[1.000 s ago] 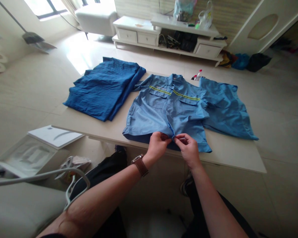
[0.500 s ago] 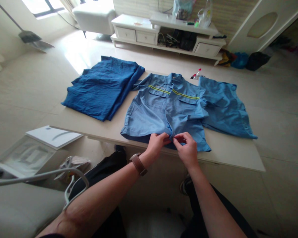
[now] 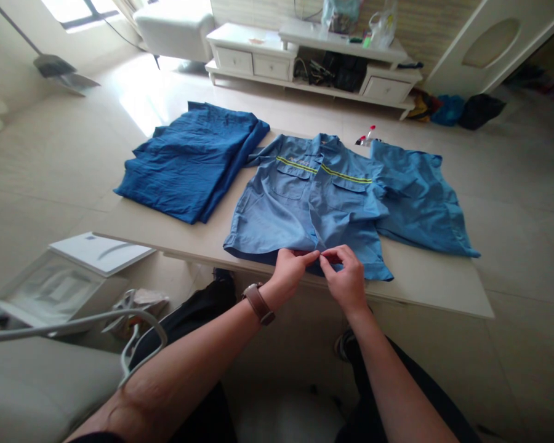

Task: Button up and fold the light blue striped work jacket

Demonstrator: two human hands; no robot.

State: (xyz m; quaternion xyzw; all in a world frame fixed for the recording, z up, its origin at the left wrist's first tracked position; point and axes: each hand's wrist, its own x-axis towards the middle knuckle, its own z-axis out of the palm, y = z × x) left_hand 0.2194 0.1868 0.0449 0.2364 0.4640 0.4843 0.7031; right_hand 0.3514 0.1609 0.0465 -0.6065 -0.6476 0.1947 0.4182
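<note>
Pale floor tiles (image 3: 74, 160) surround a white table (image 3: 447, 286), whose left end bears a folded dark blue garment (image 3: 184, 166). Midway along its near edge, a light blue work shirt (image 3: 277, 212) lies spread face up, its fronts together at the chest but gaping just above the hem. Left hand (image 3: 292, 272) and right hand (image 3: 345, 275) pinch the opening's bottom; whether it is fastened there is hidden.

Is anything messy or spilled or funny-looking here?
I can't see anything spilled or broken. The dark blue clothes look a bit messy: along their left side in the picture, the layers stick out like steps instead of lining up. The light blue shirt gapes slightly down its front, just above the left hand and right hand.
</note>
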